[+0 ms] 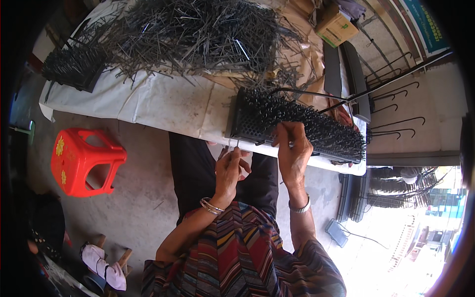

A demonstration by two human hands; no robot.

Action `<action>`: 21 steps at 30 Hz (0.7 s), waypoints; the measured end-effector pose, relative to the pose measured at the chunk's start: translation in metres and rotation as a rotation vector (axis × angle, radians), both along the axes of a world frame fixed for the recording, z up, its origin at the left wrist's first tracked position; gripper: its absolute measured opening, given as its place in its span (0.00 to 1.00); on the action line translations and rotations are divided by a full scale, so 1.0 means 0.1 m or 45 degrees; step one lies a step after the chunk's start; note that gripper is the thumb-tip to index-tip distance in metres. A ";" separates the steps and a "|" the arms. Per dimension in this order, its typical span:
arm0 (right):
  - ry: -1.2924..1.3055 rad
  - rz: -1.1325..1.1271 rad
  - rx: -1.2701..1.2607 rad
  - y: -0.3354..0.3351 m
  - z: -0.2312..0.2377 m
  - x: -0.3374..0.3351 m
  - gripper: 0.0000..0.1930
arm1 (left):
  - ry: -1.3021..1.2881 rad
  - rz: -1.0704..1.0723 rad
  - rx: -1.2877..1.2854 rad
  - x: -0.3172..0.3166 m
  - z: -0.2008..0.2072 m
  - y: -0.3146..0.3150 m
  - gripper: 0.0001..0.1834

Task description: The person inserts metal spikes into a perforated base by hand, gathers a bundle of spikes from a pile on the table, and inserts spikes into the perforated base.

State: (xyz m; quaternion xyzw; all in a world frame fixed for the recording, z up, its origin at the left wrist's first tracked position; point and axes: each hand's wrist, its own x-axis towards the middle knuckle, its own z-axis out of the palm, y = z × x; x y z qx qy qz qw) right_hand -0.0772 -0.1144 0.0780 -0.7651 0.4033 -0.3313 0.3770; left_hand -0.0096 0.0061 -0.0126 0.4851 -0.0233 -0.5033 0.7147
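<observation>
A long black perforated tray (247,129), packed with several upright black strips, lies along the near edge of the table. My left hand (228,171) is just below its left end, closed on a couple of thin strips (237,144) that stick up past the fingertips. My right hand (294,154) reaches to the tray's front side, thumb and fingers pinched together at the holes. Whatever those fingers hold is hidden. Behind the tray spreads a big heap of loose dark strips (198,42).
A second bristling black tray (74,67) stands on the table's left end. The table has a white cover (158,101). A red plastic stool (89,161) is on the floor at left. Metal rods with hooked ends (396,94) and a cardboard box (337,27) are at right.
</observation>
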 end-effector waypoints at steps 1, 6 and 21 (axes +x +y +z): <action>0.002 -0.015 -0.224 -0.06 -0.04 0.04 0.03 | -0.037 -0.060 -0.040 0.01 0.02 0.00 0.22; 0.162 -0.026 -0.773 -0.26 -0.15 0.21 0.03 | 0.137 -0.111 -0.085 -0.04 0.09 0.01 0.22; 0.266 0.079 -0.731 -0.32 -0.27 0.26 0.01 | 0.255 -0.171 -0.094 -0.06 0.14 0.02 0.20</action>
